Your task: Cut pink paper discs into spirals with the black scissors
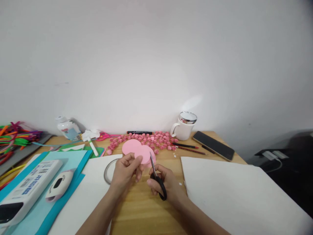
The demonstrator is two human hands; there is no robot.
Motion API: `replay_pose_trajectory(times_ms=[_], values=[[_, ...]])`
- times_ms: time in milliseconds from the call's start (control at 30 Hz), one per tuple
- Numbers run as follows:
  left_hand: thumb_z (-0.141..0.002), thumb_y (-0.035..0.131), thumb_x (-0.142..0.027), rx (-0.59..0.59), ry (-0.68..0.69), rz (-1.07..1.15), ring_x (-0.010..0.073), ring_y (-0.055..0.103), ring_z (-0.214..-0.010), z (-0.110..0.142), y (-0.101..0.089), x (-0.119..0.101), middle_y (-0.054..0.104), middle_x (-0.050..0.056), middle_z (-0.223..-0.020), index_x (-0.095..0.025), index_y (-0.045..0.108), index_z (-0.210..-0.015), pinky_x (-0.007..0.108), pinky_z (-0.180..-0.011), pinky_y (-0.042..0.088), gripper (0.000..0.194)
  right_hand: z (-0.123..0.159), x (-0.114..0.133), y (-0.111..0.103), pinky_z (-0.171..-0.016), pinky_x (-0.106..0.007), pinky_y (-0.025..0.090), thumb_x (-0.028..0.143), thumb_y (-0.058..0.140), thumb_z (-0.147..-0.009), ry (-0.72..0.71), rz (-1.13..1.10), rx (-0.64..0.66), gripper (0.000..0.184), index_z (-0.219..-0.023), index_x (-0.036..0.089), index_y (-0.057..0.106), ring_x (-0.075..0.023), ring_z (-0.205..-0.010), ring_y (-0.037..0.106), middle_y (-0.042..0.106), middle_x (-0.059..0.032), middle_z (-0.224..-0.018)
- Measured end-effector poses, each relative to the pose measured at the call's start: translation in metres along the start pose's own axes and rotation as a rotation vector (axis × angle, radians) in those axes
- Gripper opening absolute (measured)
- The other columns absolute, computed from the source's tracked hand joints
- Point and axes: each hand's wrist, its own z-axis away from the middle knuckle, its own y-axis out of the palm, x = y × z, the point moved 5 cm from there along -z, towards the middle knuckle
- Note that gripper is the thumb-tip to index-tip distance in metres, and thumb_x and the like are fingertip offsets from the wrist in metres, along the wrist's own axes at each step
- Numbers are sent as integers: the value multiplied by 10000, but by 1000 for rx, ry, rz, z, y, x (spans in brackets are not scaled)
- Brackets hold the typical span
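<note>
My left hand (128,168) pinches the lower left edge of a round pink paper disc (143,154), held up above the table. In my right hand (162,182) is a pair of scissors (160,186) with black handles, its blades pointing up at the disc's right edge. Whether the blades touch the paper I cannot tell. Another pink paper circle (131,146) lies just behind, and more pink paper shows under the held disc. Many small rolled pink paper roses (161,140) are heaped beyond my hands. A metal ring (107,171) lies left of my left hand, partly hidden by it.
A white mug (183,129), pencils (192,150) and a phone (214,143) stand or lie at the back right. White sheets (234,192) flank the wooden table (141,212). To the left are a white bottle (68,128), teal paper (73,176), a boxed item (31,186) and colourful pipe cleaners (19,137).
</note>
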Motion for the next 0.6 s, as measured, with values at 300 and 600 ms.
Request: replay_pose_trajectory(times_ms=[300, 600], values=[[-624, 682, -308, 29, 4, -145, 30, 314, -307, 2, 2, -1, 441, -60, -333, -122, 576, -540, 163, -340, 205, 230, 0, 4, 3, -416, -181, 295, 354, 737, -573, -30, -43, 30, 373, -753, 185, 458, -66, -437, 392, 454, 82, -524], [-630, 668, -338, 68, -23, -164, 29, 299, -298, 2, 3, 3, 420, -65, -329, -126, 586, -554, 168, -336, 189, 240, -2, 6, 1, -455, -183, 275, 303, 749, -564, -73, -82, 44, 388, -782, 183, 451, -69, -496, 363, 468, 68, -576]])
